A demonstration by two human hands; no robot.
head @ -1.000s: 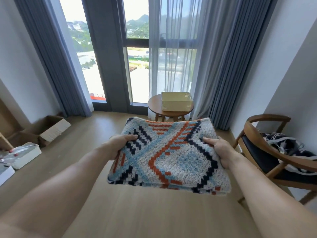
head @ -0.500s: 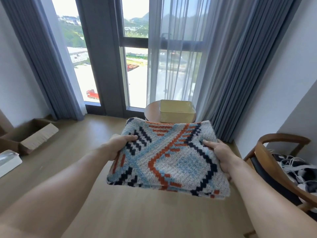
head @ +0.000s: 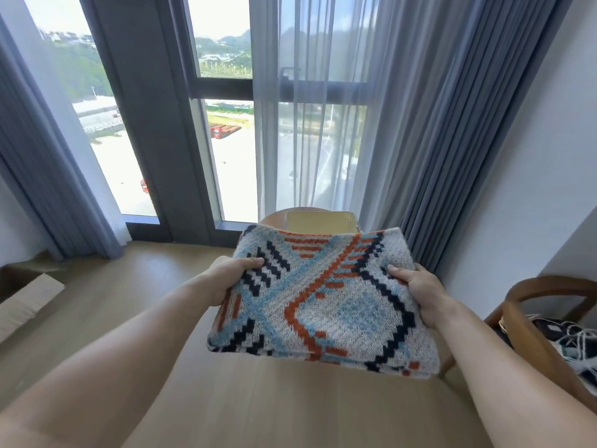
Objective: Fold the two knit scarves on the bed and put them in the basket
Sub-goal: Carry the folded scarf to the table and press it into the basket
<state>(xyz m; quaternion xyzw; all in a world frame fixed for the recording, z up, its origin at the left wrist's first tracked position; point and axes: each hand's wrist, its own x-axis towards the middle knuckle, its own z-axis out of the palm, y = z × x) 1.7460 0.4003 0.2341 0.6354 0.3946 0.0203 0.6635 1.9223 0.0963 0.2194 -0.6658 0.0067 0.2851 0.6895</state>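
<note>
Gripping scarf (head: 323, 302) at its side edges, left hand (head: 231, 281) and right hand (head: 421, 295) both pinching; holding it flat, facing basket (head: 350, 218) straight ahead beyond its far edge.

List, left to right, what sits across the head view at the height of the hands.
cardboard box → left hand → scarf → right hand → wooden chair
</note>
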